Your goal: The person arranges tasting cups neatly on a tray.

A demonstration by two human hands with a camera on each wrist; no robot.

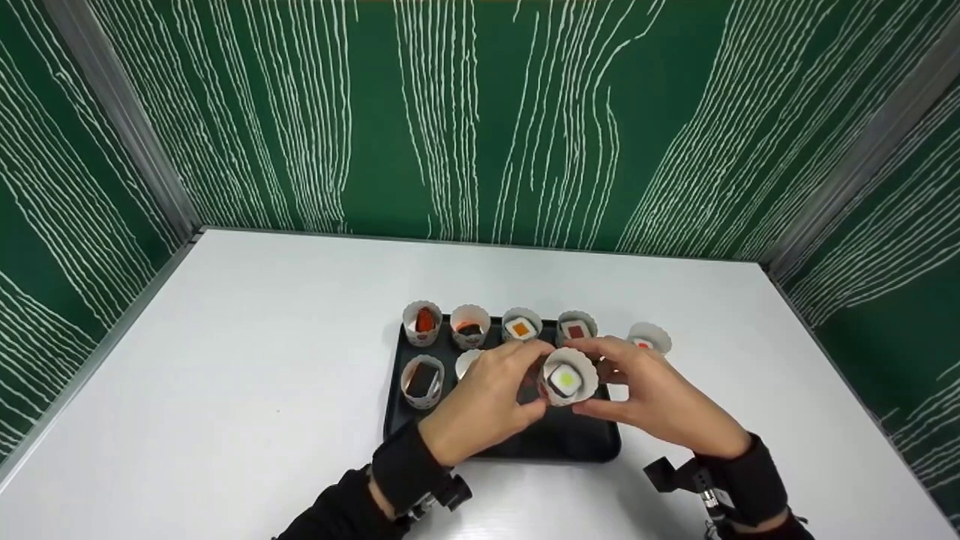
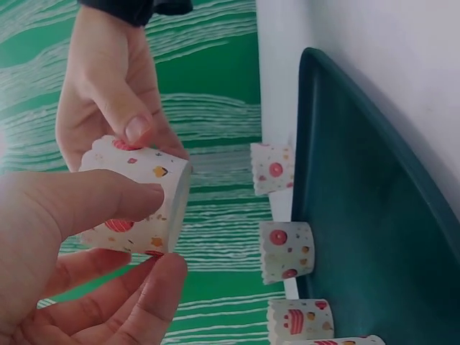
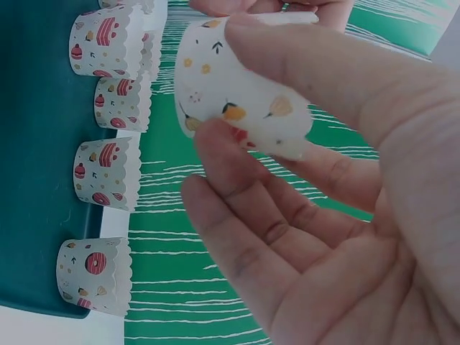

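Over the black tray (image 1: 555,444), both hands hold one paper baking cup (image 1: 588,369) between them. Inside it sits a sushi roll piece (image 1: 565,381), white with a dark edge and green centre. The left hand (image 1: 486,397) grips the cup's left side, thumb and fingertips on its printed wall in the left wrist view (image 2: 144,167). The right hand (image 1: 654,384) pinches the opposite side; the right wrist view shows its thumb near the base of the cup (image 3: 205,79). The cup is tilted, its opening facing the head camera.
Along the tray's far edge stand several cups, including one with a red-topped piece (image 1: 425,321) and one with an orange-centred roll (image 1: 520,328). A cup with a dark piece (image 1: 422,381) is nearer left. Another cup (image 1: 654,337) stands off the tray, right. Green walls (image 1: 495,112) enclose the white table (image 1: 300,337).
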